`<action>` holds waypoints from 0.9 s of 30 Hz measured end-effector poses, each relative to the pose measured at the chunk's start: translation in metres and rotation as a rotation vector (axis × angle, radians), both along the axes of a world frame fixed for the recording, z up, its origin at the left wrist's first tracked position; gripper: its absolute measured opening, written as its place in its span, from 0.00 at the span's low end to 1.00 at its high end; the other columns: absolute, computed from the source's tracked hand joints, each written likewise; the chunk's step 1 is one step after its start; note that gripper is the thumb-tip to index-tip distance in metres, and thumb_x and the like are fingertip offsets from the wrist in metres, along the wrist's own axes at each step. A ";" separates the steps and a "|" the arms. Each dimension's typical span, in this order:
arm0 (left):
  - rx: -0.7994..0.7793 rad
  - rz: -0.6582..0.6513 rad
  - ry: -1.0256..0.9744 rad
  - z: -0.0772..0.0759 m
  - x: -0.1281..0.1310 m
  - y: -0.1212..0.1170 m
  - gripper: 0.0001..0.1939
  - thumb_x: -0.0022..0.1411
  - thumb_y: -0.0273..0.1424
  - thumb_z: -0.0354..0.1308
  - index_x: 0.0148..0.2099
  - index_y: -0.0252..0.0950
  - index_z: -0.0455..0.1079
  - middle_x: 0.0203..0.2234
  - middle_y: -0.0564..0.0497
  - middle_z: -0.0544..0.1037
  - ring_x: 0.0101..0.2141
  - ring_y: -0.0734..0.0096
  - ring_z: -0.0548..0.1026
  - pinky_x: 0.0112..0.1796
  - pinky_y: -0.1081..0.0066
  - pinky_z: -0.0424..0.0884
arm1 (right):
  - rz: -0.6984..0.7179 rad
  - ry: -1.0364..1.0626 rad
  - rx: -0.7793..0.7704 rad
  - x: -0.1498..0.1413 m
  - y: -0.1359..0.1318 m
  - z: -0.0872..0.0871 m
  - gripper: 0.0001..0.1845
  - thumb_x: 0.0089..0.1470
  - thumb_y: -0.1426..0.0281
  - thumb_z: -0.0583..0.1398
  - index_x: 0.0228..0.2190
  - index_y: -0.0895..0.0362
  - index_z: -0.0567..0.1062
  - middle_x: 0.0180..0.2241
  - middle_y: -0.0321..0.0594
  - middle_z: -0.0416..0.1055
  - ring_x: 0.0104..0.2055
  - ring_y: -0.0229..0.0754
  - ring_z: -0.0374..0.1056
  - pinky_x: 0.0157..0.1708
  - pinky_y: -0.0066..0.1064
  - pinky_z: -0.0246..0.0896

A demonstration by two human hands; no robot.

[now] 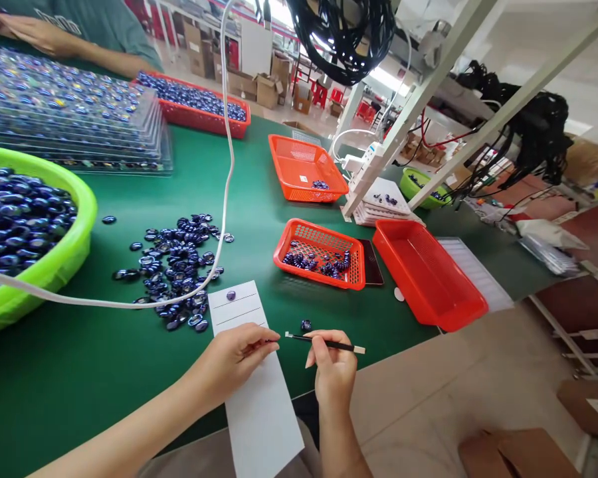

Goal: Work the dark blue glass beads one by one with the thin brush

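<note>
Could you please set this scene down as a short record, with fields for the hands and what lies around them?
Left hand: pinching what looks like a bead, over the paper
Right hand: holding a black stick, its pale tip toward the left hand
Paper: white, lined; one lying bead near its far end
Table: green; bead heap left of the paper, lone bead near the right hand
Green basin: many beads inside
Small basket: red, some beads inside
Clear trays: stacked, far left
Other person: forearm behind the trays
</note>
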State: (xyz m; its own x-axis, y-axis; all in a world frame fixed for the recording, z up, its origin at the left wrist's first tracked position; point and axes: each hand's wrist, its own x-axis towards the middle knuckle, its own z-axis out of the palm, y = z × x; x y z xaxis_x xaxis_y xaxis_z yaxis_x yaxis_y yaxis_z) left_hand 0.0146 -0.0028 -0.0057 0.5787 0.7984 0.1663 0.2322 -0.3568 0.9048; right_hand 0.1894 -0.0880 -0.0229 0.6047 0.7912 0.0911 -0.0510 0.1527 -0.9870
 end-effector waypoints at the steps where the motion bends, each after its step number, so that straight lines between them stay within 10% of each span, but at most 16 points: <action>1: -0.017 -0.005 -0.007 -0.001 0.000 -0.001 0.09 0.64 0.33 0.57 0.40 0.36 0.77 0.27 0.51 0.79 0.26 0.74 0.75 0.26 0.77 0.71 | 0.005 -0.007 -0.002 0.000 0.000 0.001 0.12 0.56 0.61 0.65 0.31 0.57 0.73 0.33 0.41 0.79 0.17 0.32 0.65 0.19 0.27 0.62; 27: -0.018 -0.005 0.051 -0.003 -0.003 -0.007 0.20 0.60 0.23 0.56 0.55 0.36 0.63 0.42 0.47 0.80 0.35 0.72 0.80 0.39 0.68 0.79 | 0.026 -0.437 -0.089 -0.013 -0.008 0.013 0.04 0.55 0.67 0.66 0.33 0.55 0.78 0.35 0.41 0.79 0.24 0.37 0.72 0.22 0.29 0.67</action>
State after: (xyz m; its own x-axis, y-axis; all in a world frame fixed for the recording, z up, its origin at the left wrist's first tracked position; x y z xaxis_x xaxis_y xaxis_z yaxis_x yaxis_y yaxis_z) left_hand 0.0118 -0.0094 -0.0085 0.5901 0.7980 0.1223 0.2764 -0.3420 0.8981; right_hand 0.1766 -0.0964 -0.0096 0.5042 0.8219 0.2650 0.3715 0.0706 -0.9258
